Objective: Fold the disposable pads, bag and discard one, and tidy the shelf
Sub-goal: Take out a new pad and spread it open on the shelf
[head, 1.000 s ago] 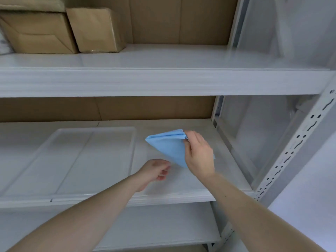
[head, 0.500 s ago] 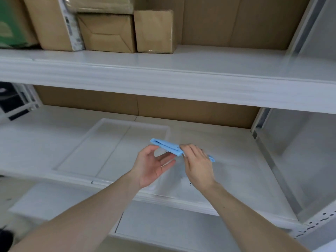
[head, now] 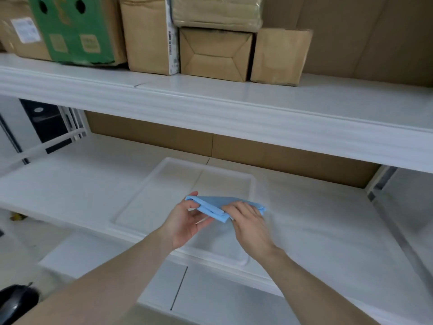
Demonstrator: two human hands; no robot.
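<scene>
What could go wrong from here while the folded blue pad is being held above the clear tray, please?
1. The blue pad is only lightly pinched by the left hand and right hand; its layers gape at the near edge, so the fold may spring open.
2. It is held over the clear tray, so if it slips it would probably drop in there, loosening the fold.

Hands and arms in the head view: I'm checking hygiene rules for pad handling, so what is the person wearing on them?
Nothing that shows. The left hand and right hand are bare, with no gloves. Both forearms are uncovered as far back as the bottom edge of the picture, so no sleeve shows. No watch, bracelet or ring is visible on either side.
</scene>
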